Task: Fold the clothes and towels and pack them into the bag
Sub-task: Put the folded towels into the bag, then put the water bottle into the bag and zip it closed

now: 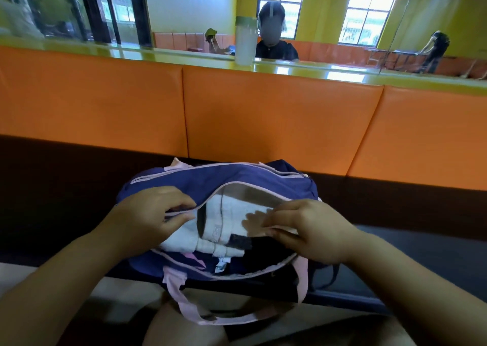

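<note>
The purple bag (237,185) lies on the dark bench (66,187), long axis left to right, open mouth up, with white towels (232,214) inside. The left hand (150,214) has a pinching grip on the zip edge at the bag's left end, and the right hand (311,232) pinches it at the right end. Behind the bag is an orange padded backrest (263,108), with a mirror (329,16) above.

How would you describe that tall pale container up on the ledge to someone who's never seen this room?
Look up from the purple bag past the orange padded wall to the glossy yellow-green ledge along its top. Near the middle stands a tall, cloudy-white container with a pale green lid. It is the only thing standing upright on that ledge.
</note>
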Demonstrator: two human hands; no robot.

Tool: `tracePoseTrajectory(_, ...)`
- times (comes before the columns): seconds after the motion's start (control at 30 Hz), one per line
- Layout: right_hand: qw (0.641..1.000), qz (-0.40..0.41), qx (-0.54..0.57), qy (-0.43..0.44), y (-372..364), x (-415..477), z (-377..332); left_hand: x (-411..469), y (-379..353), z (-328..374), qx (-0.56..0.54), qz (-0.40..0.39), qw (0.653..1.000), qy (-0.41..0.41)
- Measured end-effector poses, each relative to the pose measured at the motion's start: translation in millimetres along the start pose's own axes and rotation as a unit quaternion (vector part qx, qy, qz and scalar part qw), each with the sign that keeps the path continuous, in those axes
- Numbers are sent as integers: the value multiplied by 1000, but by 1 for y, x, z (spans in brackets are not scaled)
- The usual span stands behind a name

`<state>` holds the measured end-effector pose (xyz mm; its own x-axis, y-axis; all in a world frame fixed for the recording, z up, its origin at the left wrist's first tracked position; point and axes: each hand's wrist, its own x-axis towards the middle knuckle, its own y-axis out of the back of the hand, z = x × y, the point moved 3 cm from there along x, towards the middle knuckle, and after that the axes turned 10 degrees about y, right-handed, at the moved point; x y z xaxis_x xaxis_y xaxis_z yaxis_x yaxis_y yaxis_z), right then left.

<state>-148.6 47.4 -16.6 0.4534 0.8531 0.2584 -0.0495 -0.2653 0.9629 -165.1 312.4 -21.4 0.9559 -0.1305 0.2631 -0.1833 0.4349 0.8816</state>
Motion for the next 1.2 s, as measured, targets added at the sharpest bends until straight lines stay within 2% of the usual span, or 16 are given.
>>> tracePoseTrajectory(0.23, 996, 13, -83, -5, 78, 32, 38, 68, 34, 16, 104, 7, 993, -52)
tracePoseTrajectory(0.37, 987, -32, -155, -29, 110, 67, 86, 127, 46, 24, 138, -1, 988, -72)
tracePoseTrajectory(0.53, 972, -77, -211, -68, 134, 120, 154, 224, 55, 18, 243, 7, 968, -58)
tracePoseTrajectory(0.67, 954, -90, -259, -121, 147, 164, 214, 299, 64, 2, 268, 36, 962, -24)
tracePoseTrajectory(0.9, 925, 12, -323, -197, 165, 241, 288, 392, 64, -43, 293, 84, 951, 55)
tracePoseTrajectory(1.0, 919, 76, -330, -203, 173, 274, 302, 416, 59, -61, 273, 58, 956, 84)
tracePoseTrajectory(1.1, 919, 131, -303, -215, 177, 305, 315, 423, 49, -79, 228, 64, 969, 69)
tracePoseTrajectory(1.2, 922, 141, -285, -219, 174, 332, 330, 424, 44, -89, 223, 93, 969, 52)
